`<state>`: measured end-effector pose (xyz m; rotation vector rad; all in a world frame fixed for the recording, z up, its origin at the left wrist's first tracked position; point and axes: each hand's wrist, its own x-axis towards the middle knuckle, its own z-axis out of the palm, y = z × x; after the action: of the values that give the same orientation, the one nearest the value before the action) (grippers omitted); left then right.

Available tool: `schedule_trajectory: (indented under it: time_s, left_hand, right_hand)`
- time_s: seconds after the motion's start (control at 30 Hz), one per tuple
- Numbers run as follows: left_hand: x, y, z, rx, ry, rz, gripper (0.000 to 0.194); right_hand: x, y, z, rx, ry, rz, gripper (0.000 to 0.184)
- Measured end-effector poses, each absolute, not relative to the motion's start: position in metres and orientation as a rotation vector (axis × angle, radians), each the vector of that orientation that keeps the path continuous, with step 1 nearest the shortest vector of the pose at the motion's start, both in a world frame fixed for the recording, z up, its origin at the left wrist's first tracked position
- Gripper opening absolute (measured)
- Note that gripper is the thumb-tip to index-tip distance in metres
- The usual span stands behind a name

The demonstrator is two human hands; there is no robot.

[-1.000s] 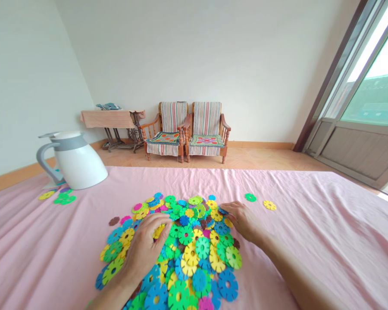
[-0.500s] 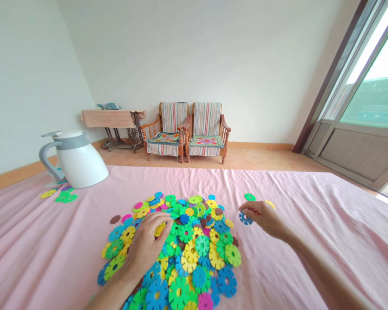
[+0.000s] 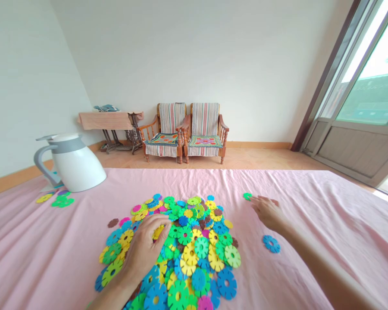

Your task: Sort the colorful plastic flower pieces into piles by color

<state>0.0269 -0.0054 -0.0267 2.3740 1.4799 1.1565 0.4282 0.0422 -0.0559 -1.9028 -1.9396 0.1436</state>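
Observation:
A wide pile of flat, notched snowflake discs (image 3: pixel 185 235) in green, blue, yellow, pink and brown covers the middle of the table. My left hand (image 3: pixel 148 237) rests on the left part of the pile with fingers curled and thumb drawn in towards them. A yellow disc (image 3: pixel 158 232) shows in the gap; whether it is held or lies beneath, I cannot tell. Right of the pile, my right hand (image 3: pixel 267 211) is stretched flat, its fingertips at a green disc (image 3: pixel 247 196). A blue disc (image 3: pixel 271 244) lies on the cloth below that hand, apart from the pile.
A white and grey jug (image 3: pixel 79 165) stands at the left on the pink tablecloth (image 3: pixel 326 215), with several green discs (image 3: pixel 63 200) and a yellow disc (image 3: pixel 44 198) before it. Beyond the table are two wooden armchairs (image 3: pixel 205 125), a cloth-covered sewing table (image 3: pixel 106 120) and a door (image 3: pixel 358 146).
My right hand has left the blue disc, which now lies nearer to me and further right. The hand has opened out beside the green disc, hiding the yellow one there. My left hand has hardly moved.

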Motion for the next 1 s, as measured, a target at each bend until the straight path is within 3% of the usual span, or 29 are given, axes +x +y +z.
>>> schedule_trajectory:
  time_s: [0.33,0.67,1.0]
  left_hand:
    - [0.028,-0.006,-0.027,2.370,1.486,1.159,0.022]
    - [0.026,-0.004,-0.029,2.379,1.475,1.154,0.022]
    - [0.027,-0.008,-0.026,2.395,1.491,1.137,0.021]
  right_hand:
    - [0.405,0.058,-0.063,-1.807,-1.933,0.056,0.038]
    - [0.306,0.031,-0.034,-1.365,-2.030,0.288,0.022]
    - [0.257,0.047,-0.050,-1.369,-1.833,0.431,0.014]
